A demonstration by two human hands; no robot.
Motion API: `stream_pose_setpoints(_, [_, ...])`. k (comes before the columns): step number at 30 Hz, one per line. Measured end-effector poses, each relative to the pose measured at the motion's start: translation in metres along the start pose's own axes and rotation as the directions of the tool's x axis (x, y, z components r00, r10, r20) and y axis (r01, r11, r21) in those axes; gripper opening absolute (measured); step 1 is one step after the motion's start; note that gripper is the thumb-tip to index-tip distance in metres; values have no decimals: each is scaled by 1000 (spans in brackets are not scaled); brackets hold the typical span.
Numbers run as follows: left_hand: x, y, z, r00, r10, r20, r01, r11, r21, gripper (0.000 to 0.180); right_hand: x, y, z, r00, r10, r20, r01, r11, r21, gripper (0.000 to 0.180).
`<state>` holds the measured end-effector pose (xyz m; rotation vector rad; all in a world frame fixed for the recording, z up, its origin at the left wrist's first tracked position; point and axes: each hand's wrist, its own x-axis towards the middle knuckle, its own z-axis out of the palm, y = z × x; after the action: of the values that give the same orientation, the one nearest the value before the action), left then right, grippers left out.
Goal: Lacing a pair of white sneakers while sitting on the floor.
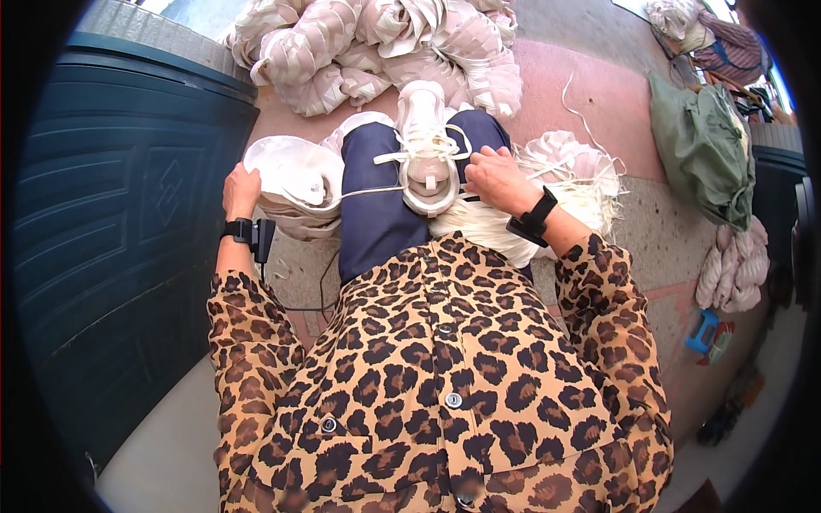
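A white and pale pink sneaker [425,141] rests on my lap between my knees, its toe pointing away from me. Its cream lace [425,156] hangs loose at both sides, one end trailing left over my dark trousers. At the left, my left hand [242,190] is closed on the outer edge of a stack of pale shoe uppers [295,181]; its fingertips are partly hidden. My right hand [500,181] is curled closed just right of the sneaker, and what it may pinch is hidden. Below it lies a bundle of cream laces [487,229].
Large rolled bundles of pale pink pieces [402,51] are piled ahead. A dark blue panelled door [137,188] stands close on the left. To the right are a green sack [697,141], another pale bundle [735,265] and a blue object [703,332] on the floor.
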<state>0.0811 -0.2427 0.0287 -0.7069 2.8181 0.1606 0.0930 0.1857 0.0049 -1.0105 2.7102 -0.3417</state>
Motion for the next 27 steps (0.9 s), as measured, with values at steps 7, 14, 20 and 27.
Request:
stream_pose_setpoints(7, [11, -10, -41, 949, 189, -253, -265, 913, -311, 34, -9, 18, -72, 872, 460, -169, 94, 181, 979, 16])
stream_pose_setpoints(14, [-66, 118, -120, 979, 180, -98, -151, 310, -939, 39, -33, 35, -136, 769, 583, -264, 598, -509, 619, 18])
stream_pose_setpoints(20, [-93, 177, -90, 882, 450, -141, -284, 267, -921, 41, 54, -104, -72, 989, 117, 93, -147, 650, 746, 41])
stream_pose_setpoints(27, [-63, 115, -47, 985, 169, -31, -15, -100, -995, 28, 93, -109, -9, 962, 190, -196, 32, 636, 771, 33])
